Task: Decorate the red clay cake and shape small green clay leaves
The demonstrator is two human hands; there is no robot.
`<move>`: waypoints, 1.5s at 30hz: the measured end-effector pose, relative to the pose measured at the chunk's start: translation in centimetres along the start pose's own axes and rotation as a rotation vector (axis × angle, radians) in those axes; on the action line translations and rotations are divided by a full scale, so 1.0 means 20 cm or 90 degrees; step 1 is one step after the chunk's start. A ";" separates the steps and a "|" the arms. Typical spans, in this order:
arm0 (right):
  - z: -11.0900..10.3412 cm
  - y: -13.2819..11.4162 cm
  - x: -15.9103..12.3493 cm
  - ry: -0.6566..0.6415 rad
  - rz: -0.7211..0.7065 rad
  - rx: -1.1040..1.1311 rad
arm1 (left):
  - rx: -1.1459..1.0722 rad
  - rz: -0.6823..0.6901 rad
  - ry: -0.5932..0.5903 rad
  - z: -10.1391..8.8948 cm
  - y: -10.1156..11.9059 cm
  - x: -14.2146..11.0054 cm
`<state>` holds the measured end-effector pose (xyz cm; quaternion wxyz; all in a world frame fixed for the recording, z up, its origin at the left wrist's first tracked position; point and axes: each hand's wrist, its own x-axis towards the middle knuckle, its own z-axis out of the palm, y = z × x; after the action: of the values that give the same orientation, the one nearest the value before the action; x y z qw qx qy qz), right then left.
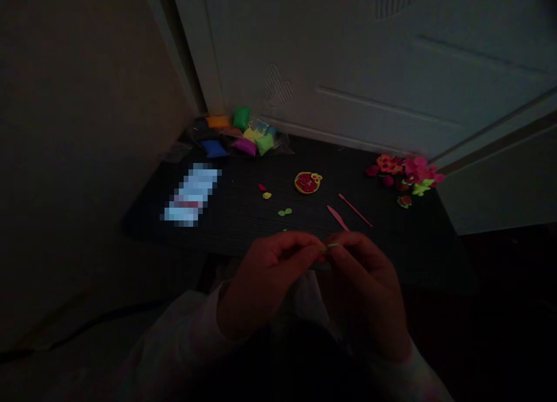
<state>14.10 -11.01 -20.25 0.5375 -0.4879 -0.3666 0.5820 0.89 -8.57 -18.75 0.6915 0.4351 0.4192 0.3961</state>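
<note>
My left hand (272, 274) and my right hand (369, 280) meet over the table's near edge, fingertips pinched together. A small piece of light green modelling clay (333, 245) shows at my right thumb and forefinger; the left fingertips press up against it, partly hiding it. Beyond the hands lie two flat green clay leaves (285, 212), a yellow clay bit (267, 196) and a red clay bit (261, 187). A round yellow-rimmed clay piece filled with red (307, 183) sits farther back. To its right are a pink plastic clay knife (337, 217) and a thin pink modelling stick (355, 210).
Bags of coloured clay (243, 135) are heaped at the back left. A blurred lit screen (192, 194) lies on the dark table (243, 219) at left. Pink, red and green clay pieces (413, 173) cluster at right. A pale panelled door (339, 60) stands behind.
</note>
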 end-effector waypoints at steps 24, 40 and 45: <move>-0.02 0.17 0.10 0.055 -0.547 -0.650 | -0.477 -0.077 0.020 0.05 -0.13 0.09; -0.03 0.19 0.11 0.011 -0.480 -0.552 | -0.577 -0.130 0.085 0.05 -0.19 0.13; -0.06 0.19 0.11 0.037 -0.489 -0.562 | -0.506 -0.115 0.142 0.04 -0.21 0.16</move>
<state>14.41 -9.44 -24.51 0.4658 -0.5133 -0.7100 0.1239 3.41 -7.18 -23.22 0.7879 0.0503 0.3423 0.5095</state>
